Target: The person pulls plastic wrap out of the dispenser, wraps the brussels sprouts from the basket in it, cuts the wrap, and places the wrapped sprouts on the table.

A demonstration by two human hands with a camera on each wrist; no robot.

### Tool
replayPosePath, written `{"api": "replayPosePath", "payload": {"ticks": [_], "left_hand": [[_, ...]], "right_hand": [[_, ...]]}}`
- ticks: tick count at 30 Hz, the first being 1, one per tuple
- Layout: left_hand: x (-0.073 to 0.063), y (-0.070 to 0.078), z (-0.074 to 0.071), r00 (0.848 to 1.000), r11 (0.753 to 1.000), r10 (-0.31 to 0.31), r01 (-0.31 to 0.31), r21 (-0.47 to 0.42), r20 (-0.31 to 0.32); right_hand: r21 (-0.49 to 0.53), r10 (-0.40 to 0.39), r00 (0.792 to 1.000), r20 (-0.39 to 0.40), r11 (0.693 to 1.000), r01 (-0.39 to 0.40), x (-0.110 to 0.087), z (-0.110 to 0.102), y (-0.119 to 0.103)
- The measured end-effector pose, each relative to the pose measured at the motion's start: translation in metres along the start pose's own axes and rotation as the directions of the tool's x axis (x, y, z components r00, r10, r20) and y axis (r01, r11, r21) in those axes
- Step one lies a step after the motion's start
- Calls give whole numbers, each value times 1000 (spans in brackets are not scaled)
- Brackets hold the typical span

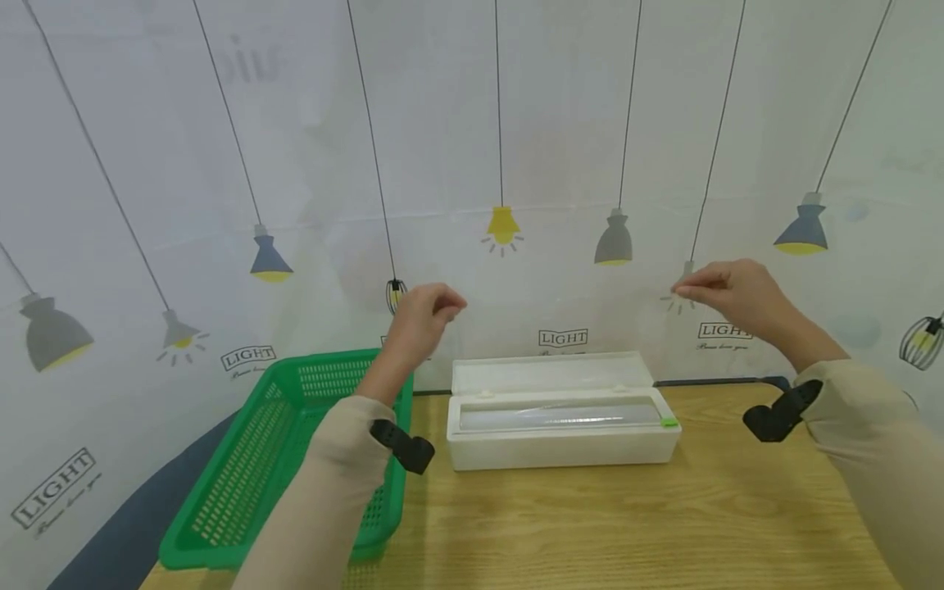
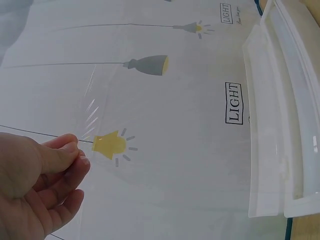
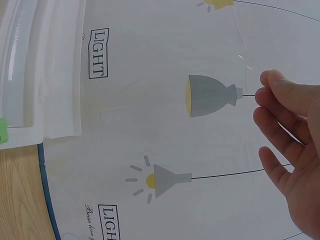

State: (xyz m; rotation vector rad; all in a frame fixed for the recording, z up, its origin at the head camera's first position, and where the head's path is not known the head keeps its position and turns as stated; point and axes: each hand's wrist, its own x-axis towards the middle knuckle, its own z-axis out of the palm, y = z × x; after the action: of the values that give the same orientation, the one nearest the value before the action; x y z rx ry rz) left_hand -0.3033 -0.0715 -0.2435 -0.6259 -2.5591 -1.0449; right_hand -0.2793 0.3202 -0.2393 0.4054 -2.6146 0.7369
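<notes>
Both hands are raised in front of the patterned backdrop, wide apart. The left hand pinches the edge of clear cling film between thumb and fingertips; glints beside the fingers in the left wrist view give the film away. The right hand pinches too, thumb against fingertips, with faint glints of the film beside it. Most of the sheet is too transparent to make out. Below and between the hands, a white cling film box stands with its lid raised, a film roll inside.
A green plastic basket sits on the wooden table at the left, partly behind the left forearm. A bright green slider is at the box's right end. Behind the table hangs a backdrop printed with lamps.
</notes>
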Motion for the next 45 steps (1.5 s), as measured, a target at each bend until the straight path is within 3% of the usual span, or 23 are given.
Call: {"api": "replayPosePath", "payload": {"ticks": [10, 19, 29, 35, 45], "left_hand": [[-3, 8, -7, 1000, 1000, 17, -17, 0, -24], [-13, 16, -10, 997, 997, 71, -71, 12, 11], [-39, 21, -14, 987, 987, 155, -157, 38, 45], [-54, 22, -16, 974, 975, 218, -219, 19, 66], [-77, 26, -13, 958, 959, 278, -281, 38, 77]], "right_hand": [[-5, -21, 999, -29, 1000, 21, 0, -9, -4], [-9, -35, 999, -26, 999, 35, -14, -13, -3], [-54, -104, 993, -47, 993, 101, -35, -16, -5], [-96, -229, 973, -42, 970, 224, -51, -19, -7], [-164, -232, 971, -55, 961, 221, -87, -15, -9]]}}
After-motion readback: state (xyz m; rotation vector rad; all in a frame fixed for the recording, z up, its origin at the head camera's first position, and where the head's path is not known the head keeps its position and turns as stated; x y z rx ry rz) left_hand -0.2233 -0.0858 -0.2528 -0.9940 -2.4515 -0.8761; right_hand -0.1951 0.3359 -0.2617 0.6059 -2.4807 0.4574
